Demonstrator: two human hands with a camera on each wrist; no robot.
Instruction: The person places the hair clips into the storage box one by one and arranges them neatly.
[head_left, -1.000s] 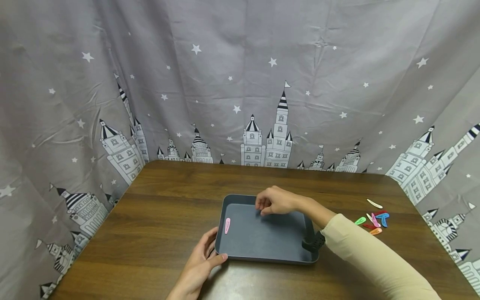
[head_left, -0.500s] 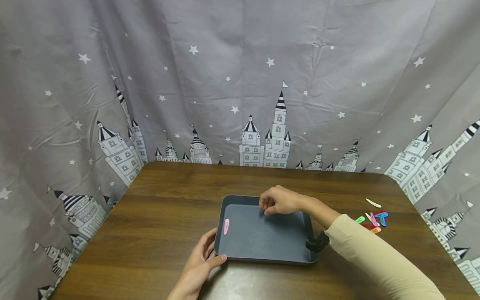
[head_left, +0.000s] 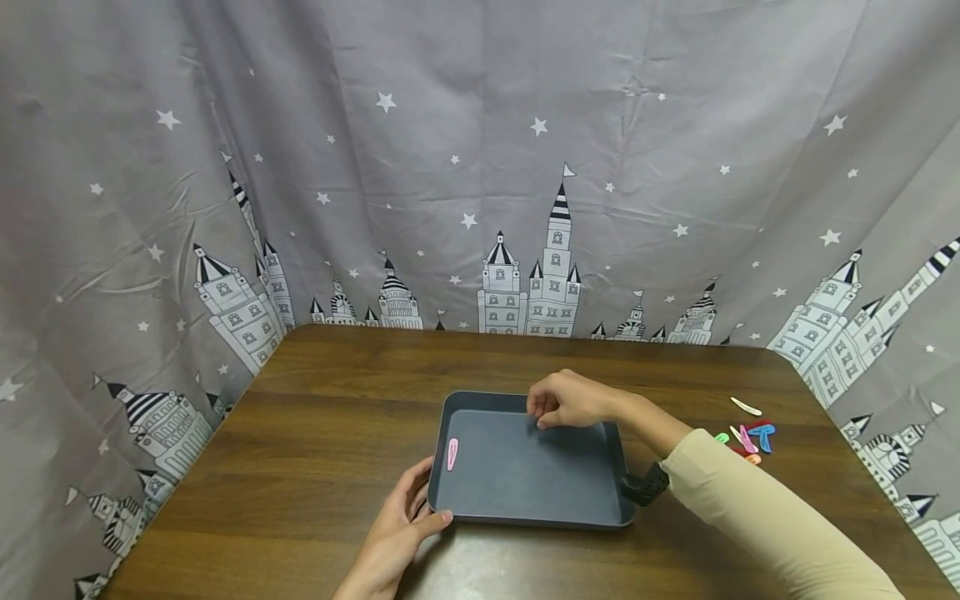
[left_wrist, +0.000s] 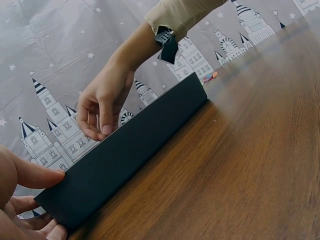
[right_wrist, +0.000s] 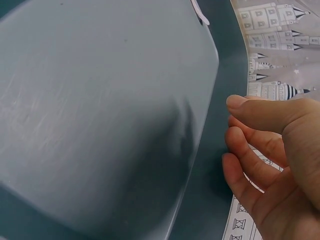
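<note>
In the head view, a dark grey rectangular tray [head_left: 540, 508] lies on the wooden table. One pink snap hair clip [head_left: 452, 455] lies in it, near the left wall; its end shows at the top of the right wrist view. My left hand [head_left: 397, 525] grips the tray's near left corner, thumb [left_wrist: 42, 175] at the rim and fingers against the outside. My right hand [head_left: 573, 400] hovers over the tray's far side with loosely curled fingers [right_wrist: 250, 150]. Nothing shows between its thumb and fingertips.
Right of the tray lies a loose group of hair clips, among them a blue one [head_left: 764, 435], a pink one [head_left: 747, 440] and an orange one [head_left: 752, 458]. A white clip [head_left: 746, 407] lies apart behind them. A grey castle-print curtain [head_left: 420, 167] hangs behind the table.
My right hand has drifted a little to the right above the tray. The left hand keeps its grip, and the pink clip stays where it was in the tray.
</note>
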